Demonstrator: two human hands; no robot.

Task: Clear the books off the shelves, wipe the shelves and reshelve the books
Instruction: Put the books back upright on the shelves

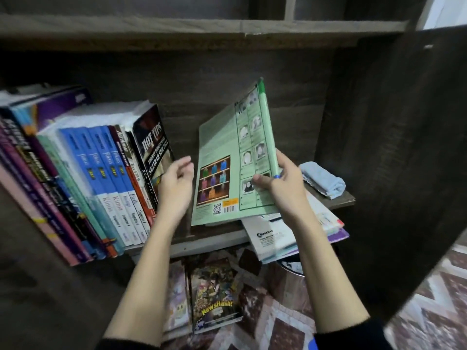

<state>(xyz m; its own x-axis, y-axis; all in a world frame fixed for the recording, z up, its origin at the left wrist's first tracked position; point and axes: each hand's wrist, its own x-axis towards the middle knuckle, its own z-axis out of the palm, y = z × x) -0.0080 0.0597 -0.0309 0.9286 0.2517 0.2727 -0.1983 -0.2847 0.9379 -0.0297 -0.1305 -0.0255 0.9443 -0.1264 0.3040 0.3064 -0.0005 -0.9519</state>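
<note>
A thin green book [227,152] stands tilted on the dark wooden shelf [336,202], its back cover facing me. My right hand [283,183] grips its lower right edge, thumb on the cover. My left hand [177,185] is beside the leaning row of books [106,178], fingers relaxed next to the black "Hot Tips" book [151,147], holding nothing. A light blue cloth [323,180] lies folded at the shelf's right end. A flat pile of books [283,238] lies under the green one and juts over the shelf's front edge.
An upper shelf board [202,29] runs overhead. The cabinet's dark side panel [391,147] closes the right. Comic books [214,294] lie below on a patterned floor covering [429,311].
</note>
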